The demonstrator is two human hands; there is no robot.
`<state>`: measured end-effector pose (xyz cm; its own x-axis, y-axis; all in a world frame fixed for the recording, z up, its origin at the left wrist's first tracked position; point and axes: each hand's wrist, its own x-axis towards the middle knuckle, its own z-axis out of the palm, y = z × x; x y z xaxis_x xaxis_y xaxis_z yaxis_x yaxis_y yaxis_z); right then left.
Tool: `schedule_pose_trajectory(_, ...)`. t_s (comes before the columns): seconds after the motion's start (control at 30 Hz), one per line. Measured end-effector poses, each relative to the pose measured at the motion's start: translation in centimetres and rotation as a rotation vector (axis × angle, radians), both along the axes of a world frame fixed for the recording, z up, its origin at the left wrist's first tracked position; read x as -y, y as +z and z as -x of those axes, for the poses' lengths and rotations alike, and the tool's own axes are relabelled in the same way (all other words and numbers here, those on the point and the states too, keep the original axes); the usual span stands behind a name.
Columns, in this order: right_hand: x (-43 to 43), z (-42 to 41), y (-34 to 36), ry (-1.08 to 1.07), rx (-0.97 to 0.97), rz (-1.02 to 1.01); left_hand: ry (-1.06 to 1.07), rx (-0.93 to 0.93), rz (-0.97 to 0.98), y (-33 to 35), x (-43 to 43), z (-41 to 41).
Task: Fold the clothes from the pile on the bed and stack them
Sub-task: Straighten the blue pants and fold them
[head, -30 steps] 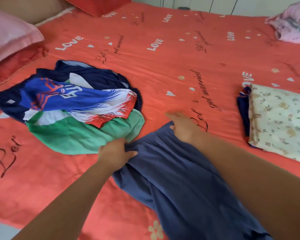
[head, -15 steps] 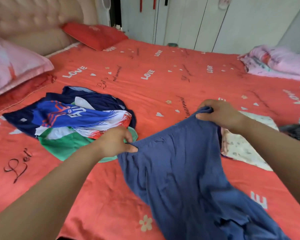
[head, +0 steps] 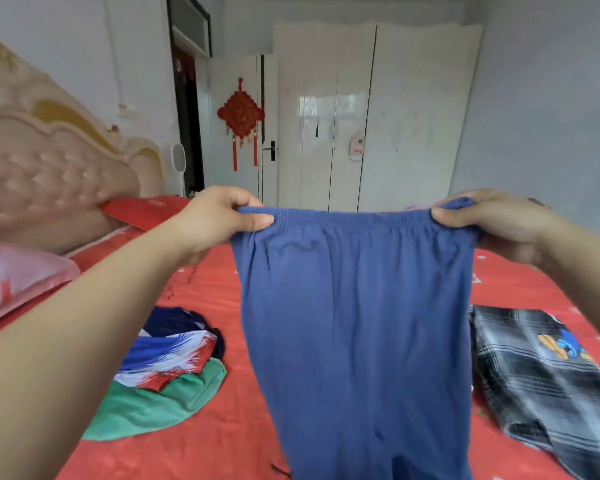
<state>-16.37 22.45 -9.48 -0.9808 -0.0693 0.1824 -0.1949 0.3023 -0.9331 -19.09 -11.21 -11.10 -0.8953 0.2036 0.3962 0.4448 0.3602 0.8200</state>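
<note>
Grips (head: 219, 220) (head: 499, 220) at waistband (head: 354, 218) ends, trousers (head: 357, 323) below

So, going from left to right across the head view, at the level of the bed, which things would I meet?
pink pillow → pile of unfolded clothes → blue trousers, held up above the bed → plaid garment

We see a home bedroom: a bed (head: 222, 445) in a red sheet, a tufted headboard (head: 49, 188) and pink pillow (head: 14, 282) at its left edge, white wardrobes (head: 378, 116) behind, a red knot ornament (head: 241, 114) on the door (head: 222, 74)
</note>
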Motion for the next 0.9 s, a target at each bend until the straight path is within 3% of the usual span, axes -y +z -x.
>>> schedule_pose_trajectory(0.1, -0.6, -1.9, 1.8, -0.003, -0.024, -0.031, -0.059, 0.042, -0.086, 3.0, -0.8, -1.0)
schedule_pose_trajectory(0.33, -1.2, -4.2, 4.1, -0.075, -0.060, -0.024, -0.015, -0.009, 0.270, 5.9, -1.2, -1.8)
schedule_pose_trajectory(0.43, -0.8, -4.2, 4.6, -0.082, -0.051, 0.021, 0.022, -0.001, 0.316, 5.9, -1.2, -1.7)
schedule_pose_trajectory(0.5, -0.5, -4.0, 4.7, -0.103, -0.024, 0.046, 0.072, -0.022, 0.225, 5.7, -1.7, -1.6)
schedule_pose_trajectory(0.67, 1.4, -2.8, 4.6, -0.168, 0.066, 0.175, 0.121, 0.092, -0.269, 4.7, -4.3, -0.9)
schedule_pose_trajectory(0.9, 7.9, -2.0, 4.3, -0.035, -0.020, 0.385, 0.013, 0.135, -0.410, 4.5, -9.9, -2.0)
